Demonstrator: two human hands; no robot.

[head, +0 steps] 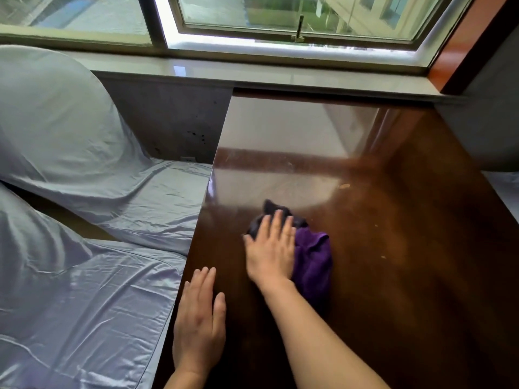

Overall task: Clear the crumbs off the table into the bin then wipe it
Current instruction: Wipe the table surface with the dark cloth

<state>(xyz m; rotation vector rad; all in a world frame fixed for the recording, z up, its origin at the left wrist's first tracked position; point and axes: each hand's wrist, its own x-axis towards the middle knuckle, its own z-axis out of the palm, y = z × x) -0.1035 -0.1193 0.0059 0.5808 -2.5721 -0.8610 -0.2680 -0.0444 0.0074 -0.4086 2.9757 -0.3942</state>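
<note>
A glossy dark brown wooden table (pixel 393 220) fills the right half of the head view. On it lies a bunched purple cloth (pixel 313 262). My right hand (pixel 271 248) presses flat on the cloth's left part, fingers spread and pointing away from me. My left hand (pixel 200 321) rests flat on the table near its left edge, holding nothing. A small pale crumb (pixel 345 186) lies beyond the cloth, and a few tiny specks (pixel 383 257) sit to its right. No bin is in view.
A bed with pale blue satin sheets (pixel 98 290) and pillows (pixel 50 122) adjoins the table's left edge. A stone windowsill (pixel 280 77) and a window (pixel 280 18) run along the far side. A grey wall (pixel 491 122) borders the right.
</note>
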